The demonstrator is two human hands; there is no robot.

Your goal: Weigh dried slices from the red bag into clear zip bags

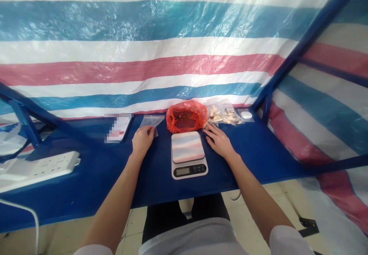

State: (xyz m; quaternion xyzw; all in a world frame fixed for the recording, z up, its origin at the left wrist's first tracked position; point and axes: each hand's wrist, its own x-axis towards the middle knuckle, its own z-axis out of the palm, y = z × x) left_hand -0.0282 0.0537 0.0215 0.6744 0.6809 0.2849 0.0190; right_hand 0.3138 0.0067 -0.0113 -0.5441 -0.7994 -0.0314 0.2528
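Observation:
My left hand point(142, 141) is closed at the near edge of a clear plastic bag point(151, 120), with thumb and fingertips pinching it. My right hand point(219, 141) lies open on the table, fingers spread, beside a kitchen scale point(188, 147). Its fingertips reach the near edge of the clear bags of pale dried pieces point(222, 114). Nothing rests on the scale's shiny plate, and its display looks blank. Behind the scale stands a red plastic bag point(186, 119) with its mouth open; brownish contents show dimly inside.
A phone point(122, 126) lies left of my left hand. Farther left is a white power strip point(61, 164) with a cable. A round white object point(246, 115) sits at the back right. Blue metal bars and striped sheeting point(161, 71) enclose the blue table point(244, 170).

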